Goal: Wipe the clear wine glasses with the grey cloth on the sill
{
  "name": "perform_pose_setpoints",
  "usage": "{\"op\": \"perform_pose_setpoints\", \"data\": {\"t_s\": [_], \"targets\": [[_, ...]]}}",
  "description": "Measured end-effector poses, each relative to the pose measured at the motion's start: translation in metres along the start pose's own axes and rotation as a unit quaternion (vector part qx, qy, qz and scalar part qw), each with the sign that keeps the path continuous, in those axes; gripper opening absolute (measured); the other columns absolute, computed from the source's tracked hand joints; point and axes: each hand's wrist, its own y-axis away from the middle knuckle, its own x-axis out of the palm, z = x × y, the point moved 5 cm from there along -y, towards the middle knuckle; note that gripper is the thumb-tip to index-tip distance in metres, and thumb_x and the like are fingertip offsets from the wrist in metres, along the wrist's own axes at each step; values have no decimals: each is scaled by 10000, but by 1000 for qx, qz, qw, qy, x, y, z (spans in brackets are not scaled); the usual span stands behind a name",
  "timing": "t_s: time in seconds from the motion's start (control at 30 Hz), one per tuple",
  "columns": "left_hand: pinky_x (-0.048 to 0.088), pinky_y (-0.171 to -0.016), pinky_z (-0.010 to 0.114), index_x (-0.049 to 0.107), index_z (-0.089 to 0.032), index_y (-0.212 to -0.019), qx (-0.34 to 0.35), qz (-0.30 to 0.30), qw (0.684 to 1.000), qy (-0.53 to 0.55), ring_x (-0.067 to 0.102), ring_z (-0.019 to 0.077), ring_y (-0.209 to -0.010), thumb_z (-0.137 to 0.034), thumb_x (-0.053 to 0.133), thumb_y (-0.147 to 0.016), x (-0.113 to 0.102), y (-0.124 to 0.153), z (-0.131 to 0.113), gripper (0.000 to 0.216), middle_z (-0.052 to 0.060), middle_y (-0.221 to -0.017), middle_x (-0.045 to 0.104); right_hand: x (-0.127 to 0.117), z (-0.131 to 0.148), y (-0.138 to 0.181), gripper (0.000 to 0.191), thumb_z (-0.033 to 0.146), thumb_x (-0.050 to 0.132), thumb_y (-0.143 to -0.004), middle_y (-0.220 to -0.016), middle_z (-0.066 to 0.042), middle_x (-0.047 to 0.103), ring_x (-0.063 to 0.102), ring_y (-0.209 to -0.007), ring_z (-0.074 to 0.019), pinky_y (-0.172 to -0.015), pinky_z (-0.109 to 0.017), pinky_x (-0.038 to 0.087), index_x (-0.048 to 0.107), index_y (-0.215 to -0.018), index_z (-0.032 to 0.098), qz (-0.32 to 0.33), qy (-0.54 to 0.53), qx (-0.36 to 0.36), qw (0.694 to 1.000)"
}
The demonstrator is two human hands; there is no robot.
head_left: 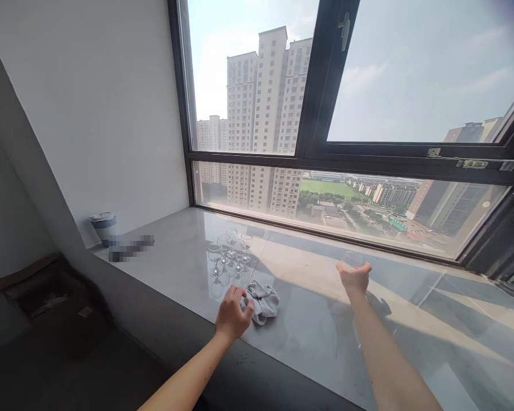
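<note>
My right hand [355, 278] reaches over the sill towards the window, its fingers and thumb around a clear wine glass [352, 260]. The glass is faint against the bright surface, and its lower part is hidden behind the hand. My left hand [233, 314] hovers near the sill's front edge with its fingers loosely bent and the thumb apart. A crumpled grey cloth [263, 302] lies just right of it; whether they touch, I cannot tell. Behind that hand, several clear stemmed glasses [215, 254] stand upright in a close group.
The glossy grey window sill [167, 274] ends in a front edge above a dark floor. A white and blue container [103, 228] stands at the far left by the wall, beside a blurred-out item [131, 248]. A dark-framed window [257, 161] runs along the back.
</note>
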Motion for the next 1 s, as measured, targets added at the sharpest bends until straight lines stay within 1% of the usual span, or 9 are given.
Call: {"op": "perform_pose_setpoints", "data": {"t_s": [0.1, 0.17, 0.23, 0.37, 0.43, 0.57, 0.67, 0.77, 1.0], "targets": [[441, -777, 311, 540, -222, -828, 3, 3, 1000, -5, 550, 203, -849, -304, 482, -844, 0, 0, -1, 102, 44, -880, 541, -14, 13, 23, 893, 443, 658, -662, -1318, -224, 450, 444, -1214, -390, -884, -485, 449, 255, -1408, 161, -94, 29, -47, 994], [439, -763, 306, 541, -221, -833, 8, 3, 1000, -10, 551, 200, -839, -312, 471, -852, 0, 0, -1, 116, 43, -880, 543, -18, 29, 48, 770, 427, 576, -731, -1304, -187, 463, 486, -1166, -351, -851, -469, 467, 275, -1400, 194, -117, 18, -102, 988], [439, -741, 300, 541, -219, -831, 10, 5, 1000, -14, 552, 195, -814, -328, 458, -863, 0, 0, 0, 141, 40, -871, 542, -12, 47, 81, 676, 407, 517, -780, -1200, -123, 530, 577, -993, -271, -793, -413, 489, 291, -1387, 213, -54, -25, -169, 984], [443, -722, 300, 540, -217, -813, 25, 8, 1000, -9, 559, 196, -794, -347, 429, -878, 1, -1, 2, 182, 37, -856, 541, 19, 80, 178, 611, 392, 506, -818, -1002, -30, 595, 605, -815, -193, -724, -342, 505, 311, -1373, 226, 163, -81, -289, 940], [449, -747, 316, 541, -218, -809, 38, 7, 999, -1, 566, 208, -820, -340, 426, -874, 1, -3, 3, 179, 41, -861, 548, 34, 88, 229, 649, 362, 546, -808, -1049, -41, 602, 611, -863, -197, -747, -340, 508, 301, -1397, 240, 228, -72, -323, 916], [460, -775, 339, 541, -222, -799, 51, 12, 998, 33, 577, 222, -843, -330, 423, -867, 4, -6, 7, 174, 49, -867, 565, 51, 91, 297, 726, 284, 601, -783, -1241, -110, 566, 562, -1113, -264, -912, -389, 461, 297, -1441, 247, 259, -8, -353, 899], [464, -788, 346, 539, -225, -807, 58, 5, 997, 56, 581, 224, -845, -326, 401, -877, 6, -8, 11, 185, 52, -871, 572, 51, 84, 309, 801, 225, 607, -763, -1194, -128, 591, 580, -1073, -291, -888, -403, 461, 247, -1479, 222, 243, 51, -336, 909], [458, -805, 356, 532, -225, -813, 72, -9, 996, 56, 579, 233, -865, -338, 398, -885, 5, -8, 11, 190, 58, -878, 575, 36, 71, 304, 814, 175, 600, -745, -1110, -123, 620, 601, -996, -300, -858, -409, 464, 256, -1481, 228, 210, 92, -333, 915], [447, -766, 344, 531, -219, -795, 98, -6, 995, 20, 573, 228, -834, -334, 383, -896, 6, -7, 7, 213, 59, -856, 569, -10, 34, 301, 632, 174, 495, -823, -1083, -97, 599, 583, -994, -283, -844, -406, 480, 303, -1417, 273, 99, 65, -314, 942]]}}
